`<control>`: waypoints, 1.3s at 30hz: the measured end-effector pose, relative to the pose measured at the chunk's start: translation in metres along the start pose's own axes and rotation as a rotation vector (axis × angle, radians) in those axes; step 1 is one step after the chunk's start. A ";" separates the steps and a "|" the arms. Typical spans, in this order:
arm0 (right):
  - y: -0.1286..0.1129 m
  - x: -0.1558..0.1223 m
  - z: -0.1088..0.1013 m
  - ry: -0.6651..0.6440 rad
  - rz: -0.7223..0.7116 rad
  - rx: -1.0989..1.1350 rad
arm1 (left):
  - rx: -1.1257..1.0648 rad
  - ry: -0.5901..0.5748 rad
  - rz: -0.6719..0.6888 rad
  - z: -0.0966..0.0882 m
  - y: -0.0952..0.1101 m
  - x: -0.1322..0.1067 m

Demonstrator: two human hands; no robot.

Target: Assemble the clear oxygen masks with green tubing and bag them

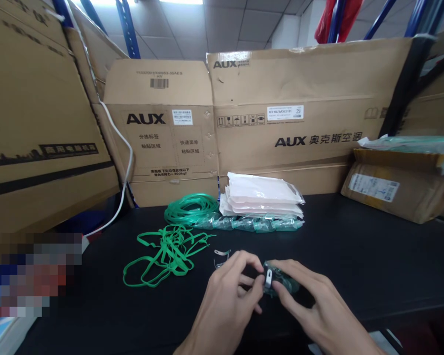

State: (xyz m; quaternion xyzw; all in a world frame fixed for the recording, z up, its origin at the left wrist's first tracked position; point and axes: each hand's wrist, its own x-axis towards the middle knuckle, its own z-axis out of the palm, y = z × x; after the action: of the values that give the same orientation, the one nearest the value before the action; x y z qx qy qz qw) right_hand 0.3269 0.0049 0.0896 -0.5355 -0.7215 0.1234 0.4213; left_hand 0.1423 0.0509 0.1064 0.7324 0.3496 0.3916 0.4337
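Low in the middle, my right hand [311, 298] is closed around a clear green plastic mask [290, 283], thumb in front and fingers over the top. A small silver metal nose clip [269, 278] with a slot lies against the mask's left side. My left hand [233, 291] pinches at the clip's left edge with thumb and forefinger, its other fingers curled behind. Just beyond the left hand lie loose metal nose clips [222, 253], partly hidden by that hand. Tangled green elastic straps [173, 254] lie farther left.
Coiled green tubing [190, 208], a stack of white packets [262, 195] and a row of clear green plastic pieces [259, 224] sit at the back of the black table [355, 256]. Cardboard panels [281, 93] stand behind. A cardboard box [399, 185] is at right, a white cable [128, 167] at left.
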 end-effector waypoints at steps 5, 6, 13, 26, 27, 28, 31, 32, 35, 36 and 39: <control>0.003 -0.002 0.000 0.013 0.007 -0.011 | 0.086 -0.030 0.135 0.002 0.000 -0.004; 0.003 -0.002 -0.001 0.009 0.011 -0.008 | 0.092 -0.048 0.132 0.002 0.000 -0.004; -0.002 0.000 -0.008 -0.119 -0.043 -0.017 | 0.009 -0.081 -0.030 -0.001 0.003 -0.003; -0.002 -0.004 -0.014 -0.076 0.010 -0.007 | 0.326 -0.027 0.221 0.001 0.003 -0.008; -0.003 -0.004 -0.015 -0.073 0.017 0.018 | 0.367 -0.019 0.224 0.002 0.002 -0.009; -0.004 -0.005 -0.016 -0.080 0.022 0.042 | 0.412 -0.012 0.229 0.002 0.001 -0.009; 0.001 -0.004 -0.022 -0.124 0.019 0.072 | 0.540 -0.008 0.279 0.004 -0.002 -0.010; 0.007 -0.003 -0.027 -0.122 0.024 0.062 | 0.574 -0.009 0.288 0.004 -0.003 -0.011; 0.038 0.006 -0.051 -0.034 0.048 -0.054 | 0.654 0.002 0.280 0.000 -0.003 -0.011; 0.052 0.011 -0.062 -0.012 0.047 -0.131 | 0.677 0.008 0.275 -0.002 -0.003 -0.010; 0.094 0.026 -0.090 0.016 0.015 -0.319 | 0.751 0.029 0.273 -0.011 -0.005 -0.009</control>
State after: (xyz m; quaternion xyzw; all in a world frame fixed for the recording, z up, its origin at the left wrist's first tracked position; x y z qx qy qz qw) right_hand 0.4546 0.0403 0.0983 -0.6020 -0.7245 0.0060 0.3357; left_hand 0.1279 0.0487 0.1031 0.8740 0.3741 0.3009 0.0750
